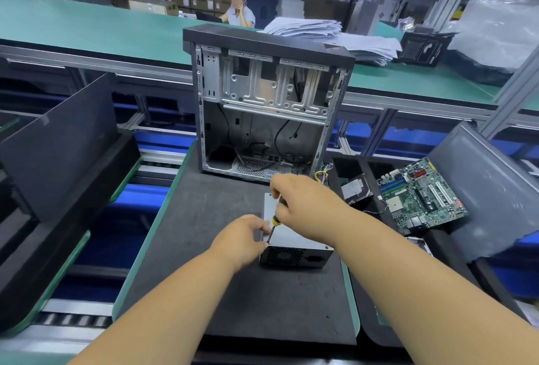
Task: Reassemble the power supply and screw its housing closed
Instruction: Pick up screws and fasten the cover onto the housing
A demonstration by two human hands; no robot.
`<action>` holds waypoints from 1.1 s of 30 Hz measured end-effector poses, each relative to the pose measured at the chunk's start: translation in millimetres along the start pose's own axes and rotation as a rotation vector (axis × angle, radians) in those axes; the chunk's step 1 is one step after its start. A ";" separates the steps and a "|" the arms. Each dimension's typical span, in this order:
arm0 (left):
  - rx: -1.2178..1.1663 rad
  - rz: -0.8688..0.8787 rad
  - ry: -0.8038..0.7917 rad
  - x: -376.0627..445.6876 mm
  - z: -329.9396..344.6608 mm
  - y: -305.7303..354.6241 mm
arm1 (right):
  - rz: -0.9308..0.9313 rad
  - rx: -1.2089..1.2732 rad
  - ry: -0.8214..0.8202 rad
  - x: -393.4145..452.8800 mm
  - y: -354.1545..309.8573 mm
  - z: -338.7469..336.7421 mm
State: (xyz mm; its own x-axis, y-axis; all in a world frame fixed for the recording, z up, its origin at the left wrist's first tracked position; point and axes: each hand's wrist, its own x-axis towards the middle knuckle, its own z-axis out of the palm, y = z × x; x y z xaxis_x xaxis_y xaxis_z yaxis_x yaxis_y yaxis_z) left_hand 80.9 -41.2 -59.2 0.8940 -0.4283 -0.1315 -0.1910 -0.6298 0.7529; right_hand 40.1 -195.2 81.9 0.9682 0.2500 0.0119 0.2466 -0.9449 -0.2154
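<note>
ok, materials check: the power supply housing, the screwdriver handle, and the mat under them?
Power supply housing: looks like bare sheet metal, dull grey top, with a dark perforated grille face. Screwdriver handle: probably plastic or rubber, yellow and black bands; most of it is hidden in the right hand. Mat: dark, matte, finely textured, likely foam or rubber.

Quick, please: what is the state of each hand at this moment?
Left hand: fingers pinch at the near left corner of the grey metal power supply box, by the screwdriver tip.
Right hand: grips the yellow-and-black screwdriver.
</note>
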 end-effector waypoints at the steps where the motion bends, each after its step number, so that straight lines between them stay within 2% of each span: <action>1: 0.001 0.000 0.000 0.0 0.0 0.2 | -0.016 -0.048 0.012 0.6 -0.5 0.6; 4: -0.005 0.002 0.001 -1.0 0.1 0.2 | 0.124 -0.289 0.050 2.8 1.5 7.4; 6: -0.010 0.008 -0.001 -2.0 0.2 0.2 | 0.212 -0.333 0.073 2.7 4.1 12.9; 8: -0.007 0.013 -0.002 -2.1 -0.1 0.5 | 0.202 -0.255 0.090 1.3 3.6 13.6; 11: 0.010 0.008 0.002 -2.0 -0.5 0.8 | 0.055 -0.052 0.053 -2.1 -0.1 7.6; 13: 0.012 0.006 0.005 -1.8 -0.4 0.8 | -0.022 -0.052 0.056 -4.0 -1.8 4.3; 18: 0.005 0.014 0.004 -1.1 -0.4 0.5 | 0.156 -0.297 0.070 -3.3 2.4 10.8; 20: 0.002 0.020 0.001 -1.2 -0.6 0.4 | 0.180 -0.220 0.078 -3.5 3.3 12.9; 24: 0.007 0.016 0.001 -2.3 -1.4 1.3 | 0.059 -0.001 0.050 -6.6 1.5 5.5; 27: -0.005 0.011 0.002 -3.0 -1.6 1.0 | 0.042 -0.124 0.049 -6.1 1.2 3.9; 30: -0.006 0.017 -0.003 -3.2 -1.1 0.5 | 0.165 -0.284 0.050 -4.0 3.3 8.6; 33: -0.011 0.015 -0.008 -3.2 -1.1 0.4 | 0.162 -0.149 0.056 -4.0 3.1 9.1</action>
State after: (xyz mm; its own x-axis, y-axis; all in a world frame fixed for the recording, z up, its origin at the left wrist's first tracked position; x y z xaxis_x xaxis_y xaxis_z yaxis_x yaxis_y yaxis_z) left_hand 78.4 -39.4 -57.8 0.8881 -0.4423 -0.1253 -0.1994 -0.6162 0.7619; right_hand 36.6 -197.3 72.3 0.9954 0.0845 0.0441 0.0875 -0.9936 -0.0721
